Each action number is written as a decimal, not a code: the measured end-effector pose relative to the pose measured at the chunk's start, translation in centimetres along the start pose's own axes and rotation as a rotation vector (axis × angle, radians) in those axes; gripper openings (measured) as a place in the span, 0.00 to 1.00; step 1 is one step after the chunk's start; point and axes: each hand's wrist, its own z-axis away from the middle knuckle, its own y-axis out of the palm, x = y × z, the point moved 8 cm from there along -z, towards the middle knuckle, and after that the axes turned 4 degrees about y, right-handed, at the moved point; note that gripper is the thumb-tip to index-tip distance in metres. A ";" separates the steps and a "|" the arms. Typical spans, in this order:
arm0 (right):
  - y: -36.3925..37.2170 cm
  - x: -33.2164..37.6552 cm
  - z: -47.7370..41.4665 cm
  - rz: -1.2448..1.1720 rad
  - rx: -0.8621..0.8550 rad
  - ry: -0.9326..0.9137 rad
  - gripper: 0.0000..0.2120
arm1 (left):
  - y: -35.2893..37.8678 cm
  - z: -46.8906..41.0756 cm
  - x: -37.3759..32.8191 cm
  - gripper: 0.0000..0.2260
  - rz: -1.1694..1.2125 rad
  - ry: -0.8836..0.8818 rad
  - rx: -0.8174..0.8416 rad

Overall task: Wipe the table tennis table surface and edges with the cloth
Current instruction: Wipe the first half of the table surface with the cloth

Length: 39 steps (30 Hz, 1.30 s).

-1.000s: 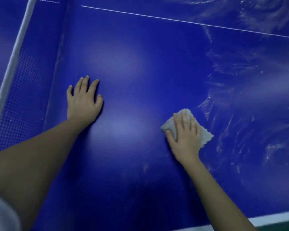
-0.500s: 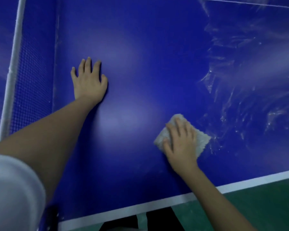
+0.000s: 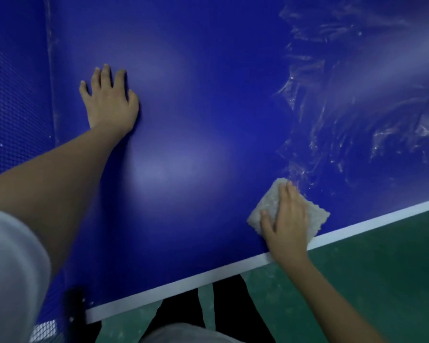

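Observation:
The blue table tennis table [image 3: 208, 100] fills most of the view, with its white near edge line [image 3: 357, 225] running diagonally at the bottom. A pale folded cloth [image 3: 268, 206] lies flat on the table right beside that edge. My right hand [image 3: 286, 219] presses on it with straight fingers, covering its middle. My left hand [image 3: 109, 100] rests flat on the bare blue surface to the left, fingers spread, near the net. Wet smear marks [image 3: 357, 107] cover the right part of the table.
The blue net [image 3: 15, 95] stands along the left side, with a dark net clamp [image 3: 74, 303] at the table's corner. Green floor [image 3: 382, 268] lies beyond the near edge, and my dark trousers [image 3: 221, 305] show below it.
My right hand has slid the cloth towards me, from the middle of the table down to the white edge line. The view has tilted down, showing more floor. My left hand stays planted.

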 end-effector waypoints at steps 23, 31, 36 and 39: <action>1.4 4.2 -2.0 0.190 0.118 -0.804 0.30 | -0.1 0.8 -10.7 0.14 -0.010 0.317 -0.048; -5.8 -3.3 -20.8 0.023 -0.048 -0.198 0.26 | 2.2 0.0 -19.2 0.15 0.051 0.257 -0.074; -2.9 1.8 -15.5 0.263 -0.020 -0.817 0.28 | 3.2 -1.9 -20.7 0.15 0.036 0.131 -0.070; -2.1 2.7 -15.4 0.240 0.219 -1.174 0.29 | 3.9 -3.2 -21.4 0.16 0.011 0.115 -0.052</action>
